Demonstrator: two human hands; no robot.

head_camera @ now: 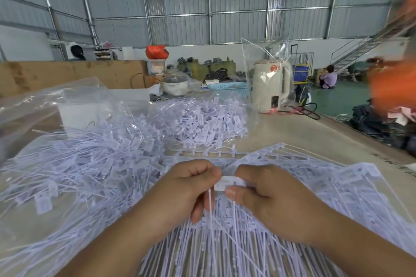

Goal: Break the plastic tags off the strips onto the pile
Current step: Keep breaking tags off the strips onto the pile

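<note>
Both my hands meet at the middle of the view over a sheet of white plastic strips (315,189) that fans out toward me. My left hand (180,195) pinches a thin white tag stem (210,203) between thumb and fingers. My right hand (267,198) pinches the flat white tag head (227,183) between thumb and forefinger. A big pile of loose white tags (90,164) lies to the left on the table. Further tags (202,121) lie heaped behind, partly under clear plastic.
A clear plastic bag (56,101) lies at the back left. A cream kettle (270,85) in a clear bag stands at the back right, with a blue basket (227,86) and a pot (175,85) beside it. The table's right edge (360,139) runs diagonally. People sit far off.
</note>
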